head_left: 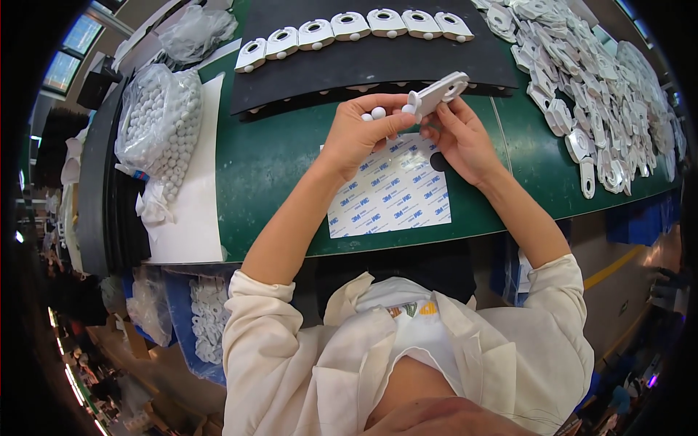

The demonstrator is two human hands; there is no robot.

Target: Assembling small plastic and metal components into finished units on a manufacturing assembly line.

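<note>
My right hand (464, 142) grips a flat white plastic piece (438, 94) with a round hole near its far end, holding it tilted above the table. At the piece's near end, my left hand (358, 134) has thumb and fingers closed on a small white ball (409, 109), which touches or nearly touches the piece. More white balls (378, 112) rest among the left fingers. Below the hands lies a white backing sheet (389, 200) with blue print. A black disc (438, 161) sits at its right edge, beside my right hand.
Similar white pieces (350, 26) with balls stand in a row on a black board (305, 80). Many loose pieces (582, 94) are heaped at right. A clear bag of white balls (160, 127) lies at left, and a blue bin (190, 320) sits below the green table (276, 182).
</note>
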